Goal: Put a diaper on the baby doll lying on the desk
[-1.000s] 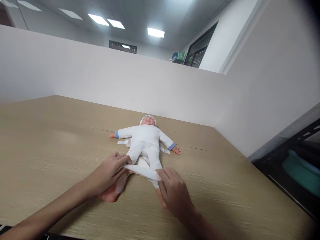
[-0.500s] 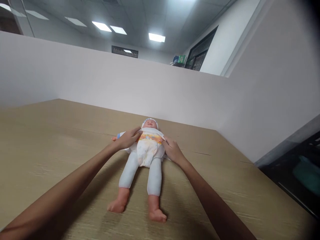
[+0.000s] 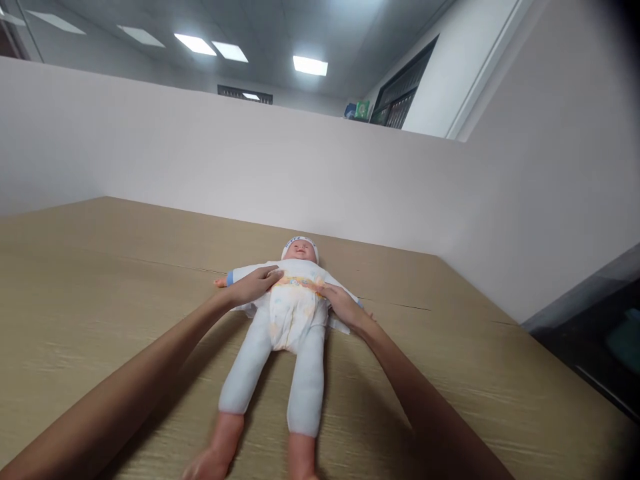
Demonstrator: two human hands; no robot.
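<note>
A baby doll (image 3: 301,252) lies on its back on the wooden tabletop, its head far from me and its feet close. It wears a white cap with lettering, a white top with blue cuffs and white leggings. A white diaper (image 3: 294,313) with an orange patterned waistband covers its front over the leggings. My left hand (image 3: 256,285) is closed on the diaper's waistband edge at the left. On the opposite side, my right hand (image 3: 343,305) has its fingers pinched at the other end of the waistband. My fingertips partly hide the band's ends.
The wooden tabletop (image 3: 125,267) runs back to a low white partition wall (image 3: 240,160). A white wall (image 3: 540,173) stands at the right. Beyond the tabletop's right edge is a dark area with a greenish thing, unclear. The doll's feet reach the bottom of the view.
Both hands have lowered with the diaper's waistband, which now lies flatter on the doll's belly. The top's chest shows more. The view has shifted, so the doll's legs reach nearer the bottom.
</note>
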